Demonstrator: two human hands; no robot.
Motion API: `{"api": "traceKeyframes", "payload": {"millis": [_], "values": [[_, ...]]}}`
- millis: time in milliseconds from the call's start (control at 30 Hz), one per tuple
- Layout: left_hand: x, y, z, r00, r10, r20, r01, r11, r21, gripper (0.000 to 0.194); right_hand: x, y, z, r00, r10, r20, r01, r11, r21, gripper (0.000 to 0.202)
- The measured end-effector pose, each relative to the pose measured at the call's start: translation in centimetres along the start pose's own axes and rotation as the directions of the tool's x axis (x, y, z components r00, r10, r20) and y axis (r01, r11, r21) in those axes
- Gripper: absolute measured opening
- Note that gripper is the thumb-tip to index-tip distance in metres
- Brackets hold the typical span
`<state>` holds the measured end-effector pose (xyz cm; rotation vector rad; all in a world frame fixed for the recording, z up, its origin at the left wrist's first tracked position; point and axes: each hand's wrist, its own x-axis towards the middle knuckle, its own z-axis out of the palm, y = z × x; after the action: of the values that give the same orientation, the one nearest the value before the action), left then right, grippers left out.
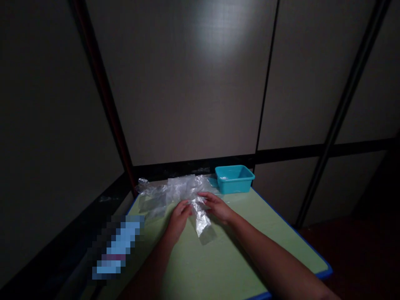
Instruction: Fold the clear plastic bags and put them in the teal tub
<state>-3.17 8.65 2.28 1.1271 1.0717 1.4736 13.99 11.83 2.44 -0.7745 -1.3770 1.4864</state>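
Between my two hands is a crinkled clear plastic bag (201,218), its lower end hanging toward me over the table. My left hand (181,210) has its fingers closed on the bag's left edge. On the other side, my right hand (217,206) grips the bag's right edge, thumb and fingers bent around it. Just beyond the hands lies a spread of more clear plastic bags (179,187), overlapping and wrinkled. A turquoise plastic basket (236,185) stands behind my right hand; its inside is mostly hidden.
The light green table (218,266) has a blue edge and meets a panelled wall (187,104) at the back. A pixelated blue patch (120,246) covers something at the left edge. Dark floor (359,250) shows on the right.
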Motion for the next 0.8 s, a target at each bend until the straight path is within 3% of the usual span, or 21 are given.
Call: {"api": "traceKeyframes", "payload": {"millis": [133, 300, 433, 567, 700, 800], "values": [[-0.7, 0.1, -0.4, 0.996, -0.046, 0.080, 0.045, 0.999, 0.016, 0.031, -0.2, 0.3, 0.6, 0.994, -0.068, 0.086, 0.071, 0.997, -0.032, 0.042], [-1.0, 0.7, -0.5, 0.997, -0.051, 0.064, 0.053, 0.998, -0.027, 0.029, -0.1, 0.6, 0.5, 0.956, -0.235, 0.173, 0.255, 0.962, -0.101, 0.040], [-0.8, 1.0, -0.9, 1.000, -0.019, 0.013, 0.020, 0.999, -0.047, 0.030, 0.9, 1.1, -0.8, 0.970, -0.241, 0.037, 0.243, 0.948, -0.206, 0.042], [-0.4, 1.1, -1.8, 1.000, -0.015, -0.008, 0.014, 0.995, -0.101, 0.037, 1.8, 0.6, -2.5, 0.933, -0.301, -0.198, 0.223, 0.914, -0.339, 0.036], [-0.1, 1.3, -2.2, 0.999, -0.045, -0.001, 0.044, 0.978, -0.203, 0.041, 1.3, -0.9, -2.3, 0.889, -0.368, -0.271, 0.225, 0.868, -0.443, 0.026], [-0.2, 1.6, -2.0, 0.998, -0.050, 0.036, 0.058, 0.959, -0.277, 0.039, 0.1, -1.6, -0.4, 0.895, -0.385, -0.226, 0.244, 0.846, -0.474, 0.023]]}}
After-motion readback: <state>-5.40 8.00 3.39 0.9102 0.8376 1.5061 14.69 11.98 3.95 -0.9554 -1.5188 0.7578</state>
